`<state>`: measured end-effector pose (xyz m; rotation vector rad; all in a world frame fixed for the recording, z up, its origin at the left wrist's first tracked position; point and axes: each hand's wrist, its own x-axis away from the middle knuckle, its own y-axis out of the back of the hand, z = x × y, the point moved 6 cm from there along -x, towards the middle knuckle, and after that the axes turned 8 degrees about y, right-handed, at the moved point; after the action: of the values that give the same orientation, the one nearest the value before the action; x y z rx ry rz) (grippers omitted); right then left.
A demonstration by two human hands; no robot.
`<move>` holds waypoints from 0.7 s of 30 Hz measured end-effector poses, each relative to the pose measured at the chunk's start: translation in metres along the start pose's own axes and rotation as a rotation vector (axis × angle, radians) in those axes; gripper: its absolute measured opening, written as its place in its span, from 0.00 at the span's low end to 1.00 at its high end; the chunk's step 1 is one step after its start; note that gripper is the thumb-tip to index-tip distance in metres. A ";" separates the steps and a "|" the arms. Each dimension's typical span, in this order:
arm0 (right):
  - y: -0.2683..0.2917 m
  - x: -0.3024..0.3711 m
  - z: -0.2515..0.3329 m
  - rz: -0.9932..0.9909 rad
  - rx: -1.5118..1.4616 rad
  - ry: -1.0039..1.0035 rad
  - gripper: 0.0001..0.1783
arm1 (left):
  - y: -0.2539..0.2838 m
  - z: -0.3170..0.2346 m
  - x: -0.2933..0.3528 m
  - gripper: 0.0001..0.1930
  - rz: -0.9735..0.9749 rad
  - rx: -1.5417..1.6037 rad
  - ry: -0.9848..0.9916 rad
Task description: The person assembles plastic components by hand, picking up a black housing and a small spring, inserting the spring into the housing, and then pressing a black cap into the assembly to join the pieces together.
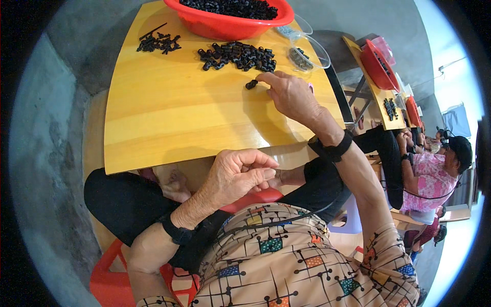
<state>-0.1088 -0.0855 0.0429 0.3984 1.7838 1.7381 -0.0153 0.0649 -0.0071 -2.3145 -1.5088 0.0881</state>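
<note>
My right hand reaches over the yellow table, index finger stretched out and thumb apart from it. At the tip of that index finger lies a small black plastic part; I cannot tell whether they touch. Just beyond is a loose pile of similar black parts. My left hand hangs in front of the table's near edge, above my lap. Its fingers are curled and the thumb presses close to the index finger; whatever may be between them is too small to make out.
A red basin full of black parts stands at the table's far edge. Thin black pieces lie far left. Clear plastic tubs with small parts sit at the far right. Another person sits by a second table to the right.
</note>
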 end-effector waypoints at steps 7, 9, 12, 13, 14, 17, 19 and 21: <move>0.006 0.018 0.005 -0.028 -0.084 0.033 0.15 | -0.002 0.000 -0.001 0.06 0.005 -0.005 -0.006; 0.006 0.021 0.004 -0.057 -0.131 0.044 0.14 | -0.001 -0.002 0.000 0.07 0.010 -0.011 0.010; 0.011 0.021 0.001 -0.121 -0.164 0.007 0.13 | 0.000 -0.001 -0.001 0.07 0.006 -0.007 0.044; 0.015 0.019 0.003 -0.161 -0.183 0.019 0.12 | 0.001 0.000 -0.001 0.07 -0.003 0.003 0.062; 0.019 0.017 0.004 -0.200 -0.201 0.031 0.12 | 0.001 0.000 -0.002 0.07 -0.002 0.002 0.065; 0.019 0.007 0.011 -0.197 -0.172 0.029 0.10 | 0.004 -0.002 -0.002 0.07 -0.007 -0.010 0.035; 0.012 -0.001 0.011 -0.176 -0.144 0.035 0.09 | 0.006 -0.006 -0.001 0.07 -0.022 0.000 0.025; 0.007 -0.009 0.012 -0.154 -0.118 0.044 0.09 | 0.008 -0.009 -0.001 0.07 -0.038 -0.003 -0.006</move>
<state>-0.0959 -0.0813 0.0523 0.1699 1.6855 1.7443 -0.0062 0.0583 -0.0017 -2.2892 -1.5555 0.0825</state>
